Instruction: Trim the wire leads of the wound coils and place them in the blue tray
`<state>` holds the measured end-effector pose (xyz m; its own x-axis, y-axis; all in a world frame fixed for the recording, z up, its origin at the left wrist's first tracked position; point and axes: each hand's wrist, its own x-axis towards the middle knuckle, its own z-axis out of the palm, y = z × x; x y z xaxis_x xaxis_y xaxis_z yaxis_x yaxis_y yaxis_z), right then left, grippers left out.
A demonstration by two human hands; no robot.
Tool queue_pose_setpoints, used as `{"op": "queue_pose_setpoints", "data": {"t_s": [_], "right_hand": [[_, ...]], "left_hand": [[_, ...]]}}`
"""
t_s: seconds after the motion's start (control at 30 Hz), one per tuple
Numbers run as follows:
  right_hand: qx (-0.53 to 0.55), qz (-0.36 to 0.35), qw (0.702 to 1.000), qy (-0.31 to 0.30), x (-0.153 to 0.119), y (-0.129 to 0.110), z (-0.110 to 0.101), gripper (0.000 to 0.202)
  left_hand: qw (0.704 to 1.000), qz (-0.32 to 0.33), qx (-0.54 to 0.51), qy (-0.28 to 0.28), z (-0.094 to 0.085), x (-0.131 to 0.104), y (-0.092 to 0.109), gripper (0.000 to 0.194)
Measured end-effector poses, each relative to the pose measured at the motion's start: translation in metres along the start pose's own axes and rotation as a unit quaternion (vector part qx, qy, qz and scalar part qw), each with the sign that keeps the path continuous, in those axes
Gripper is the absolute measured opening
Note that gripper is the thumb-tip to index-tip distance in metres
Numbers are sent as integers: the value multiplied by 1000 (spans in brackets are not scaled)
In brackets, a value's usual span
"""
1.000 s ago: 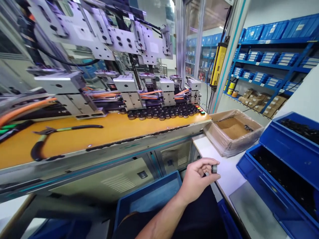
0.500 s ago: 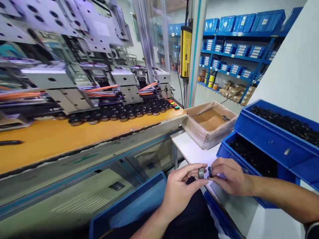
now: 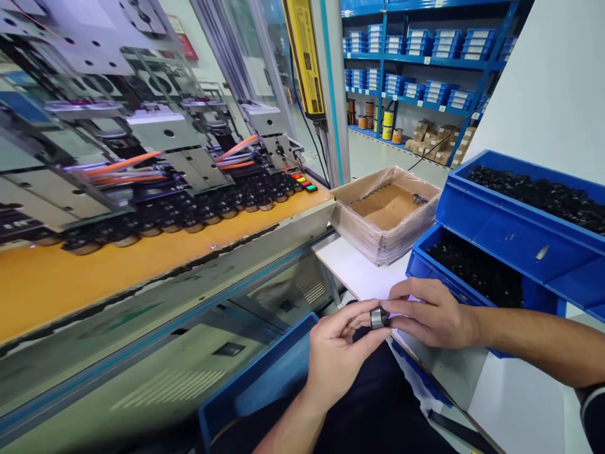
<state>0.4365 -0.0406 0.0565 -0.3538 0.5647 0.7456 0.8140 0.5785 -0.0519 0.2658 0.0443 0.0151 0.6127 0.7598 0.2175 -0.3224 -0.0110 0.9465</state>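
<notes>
A small metal ring [image 3: 377, 318] is held between the thumb and fingers of my left hand [image 3: 338, 353], in front of my lap. My right hand [image 3: 432, 315] pinches a small black part [image 3: 386, 317] against the ring's right side, and the two parts touch. The fingers partly hide the black part. Both hands are just in front of the white table's [image 3: 352, 268] edge.
Two blue bins [image 3: 515, 217] of black parts stand at the right. Behind the hands is a plastic-lined cardboard box [image 3: 385, 236]. Rows of black assemblies [image 3: 189, 217] line the orange bench [image 3: 118, 271] beneath the machine. A blue tray [image 3: 265, 378] lies low near my lap.
My right hand has brought the black part left against the ring; before, a gap lay between them. The camera view has shifted, so the machine and shelves appear further left and higher.
</notes>
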Motion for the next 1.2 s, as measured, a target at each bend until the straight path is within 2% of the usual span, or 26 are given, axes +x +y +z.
{"op": "queue_pose_setpoints", "data": {"t_s": [0.43, 0.63, 0.73, 0.93, 1.03, 1.13, 1.2], "right_hand": [[-34, -56, 998, -19, -1, -2, -2, 19], [-93, -100, 990, -16, -2, -3, -4, 20], [-103, -114, 988, -22, -2, -3, -5, 20], [-146, -123, 982, -17, -1, -6, -4, 27], [-112, -112, 987, -7, -2, -8, -2, 24], [-57, -82, 995, 14, -2, -11, -2, 16], [-27, -61, 998, 13, -2, -13, -1, 13]], "left_hand": [[996, -68, -51, -32, 0, -5, 4, 38], [993, -87, -66, -50, -4, -6, 4, 37], [992, -81, -85, -38, 0, -7, 4, 36], [991, -65, -112, 22, 22, -16, -6, 31], [998, -19, -61, 22, 20, -16, -5, 36], [991, 121, 50, -3, 7, -9, 3, 39], [964, 226, 132, -44, -2, -3, 10, 32]]}}
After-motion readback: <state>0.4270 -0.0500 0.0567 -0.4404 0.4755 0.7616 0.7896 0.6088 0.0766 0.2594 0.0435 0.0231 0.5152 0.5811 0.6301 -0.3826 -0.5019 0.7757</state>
